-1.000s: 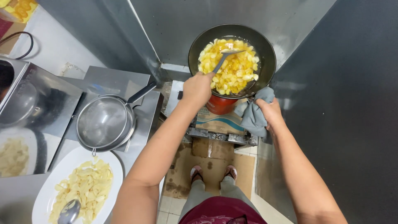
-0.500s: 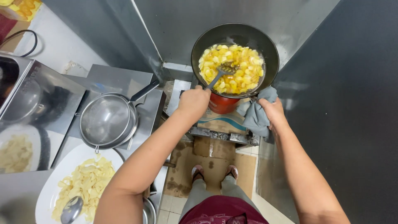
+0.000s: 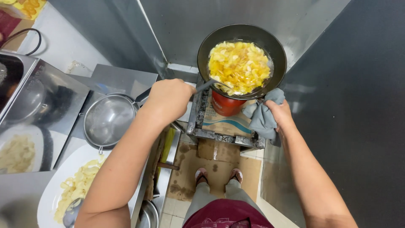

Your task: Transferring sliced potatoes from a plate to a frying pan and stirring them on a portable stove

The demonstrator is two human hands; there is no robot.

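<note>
My left hand (image 3: 168, 99) had drawn back, gripping the metal ladle (image 3: 211, 84); my right hand (image 3: 278, 114) clutched the grey cloth (image 3: 263, 118). Yellow slices (image 3: 238, 65) in the black wok (image 3: 276, 50) seemingly remained unscooped.

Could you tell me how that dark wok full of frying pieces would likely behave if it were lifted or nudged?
The wok probably feels heavy, being filled with oil and yellow pieces. Its load would likely slosh if tilted. It may tip easily on the narrow red burner.
</note>
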